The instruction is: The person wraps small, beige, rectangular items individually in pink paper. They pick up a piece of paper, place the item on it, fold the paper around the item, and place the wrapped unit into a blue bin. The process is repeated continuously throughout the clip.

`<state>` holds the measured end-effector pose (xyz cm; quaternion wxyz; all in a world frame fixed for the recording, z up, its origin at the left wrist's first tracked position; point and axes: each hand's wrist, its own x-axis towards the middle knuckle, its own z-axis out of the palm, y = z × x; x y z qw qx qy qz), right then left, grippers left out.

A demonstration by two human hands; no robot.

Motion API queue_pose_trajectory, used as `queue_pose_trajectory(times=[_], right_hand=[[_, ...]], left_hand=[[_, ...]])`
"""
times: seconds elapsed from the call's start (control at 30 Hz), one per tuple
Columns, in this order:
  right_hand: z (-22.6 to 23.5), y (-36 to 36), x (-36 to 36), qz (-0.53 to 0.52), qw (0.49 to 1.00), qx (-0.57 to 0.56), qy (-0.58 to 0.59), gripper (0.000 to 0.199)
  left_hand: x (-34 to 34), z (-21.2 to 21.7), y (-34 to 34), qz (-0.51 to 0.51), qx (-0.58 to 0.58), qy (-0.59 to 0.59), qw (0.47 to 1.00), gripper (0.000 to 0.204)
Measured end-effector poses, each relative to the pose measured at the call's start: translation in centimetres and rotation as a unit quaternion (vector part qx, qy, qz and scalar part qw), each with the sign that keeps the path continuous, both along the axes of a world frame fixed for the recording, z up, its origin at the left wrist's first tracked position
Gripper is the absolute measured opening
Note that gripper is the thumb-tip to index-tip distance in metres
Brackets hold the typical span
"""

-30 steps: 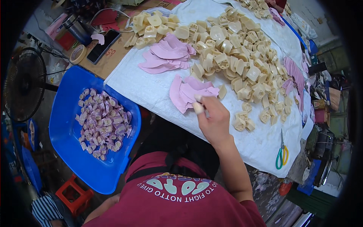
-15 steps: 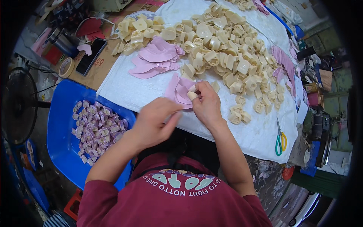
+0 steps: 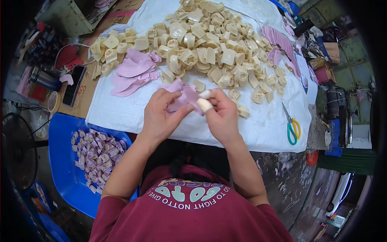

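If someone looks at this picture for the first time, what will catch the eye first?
Probably the big heap of cream plastic pieces spread over the white cloth at the top. Just below it, the left hand and the right hand meet on a pink sheet. At lower left, a blue tray holds purple-wrapped pieces.

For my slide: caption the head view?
Both hands, left hand and right hand, hold a pink flat piece above white cloth.

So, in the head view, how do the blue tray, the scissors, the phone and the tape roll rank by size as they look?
1. Blue tray, by far the largest.
2. Phone and scissors: they look about alike, so unranked.
3. Tape roll, smallest.
The fisheye bends the rim, so this is only as they look.
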<state>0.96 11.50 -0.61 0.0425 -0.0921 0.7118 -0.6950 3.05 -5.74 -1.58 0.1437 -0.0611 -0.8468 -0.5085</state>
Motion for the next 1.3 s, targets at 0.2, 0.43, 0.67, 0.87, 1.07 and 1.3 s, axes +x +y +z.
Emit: queue_pose_trajectory(times=[0.2,0.43,0.67,0.87,1.07,1.3], right_hand=[[-0.9,-1.2,-1.1,0.068,0.997,0.014,-0.025,0.009],[-0.6,5.0,-0.6,-0.066,0.993,0.087,-0.033,0.013],[-1.1,12.8,2.2,-0.214,0.962,0.158,0.066,0.026],[-2.7,13.1,1.0,-0.058,0.869,0.455,0.187,0.044],[-3.5,9.7,2.0,-0.182,0.918,0.287,0.202,0.040],[-4.8,10.1,1.5,-0.204,0.970,0.077,0.105,0.041]], left_hand=[[-0.8,0.1,-0.4,-0.060,0.307,-0.189,0.931,0.024],[-1.1,1.9,-2.7,-0.059,0.481,-0.216,0.848,0.027],[-0.4,1.5,1.5,-0.046,0.574,-0.238,0.782,0.030],[-1.5,1.4,6.8,-0.090,0.641,-0.209,0.733,0.032],[-3.7,-1.1,13.4,-0.013,0.425,-0.101,0.899,0.034],[-6.9,-4.6,15.2,0.023,0.405,-0.121,0.906,0.036]])
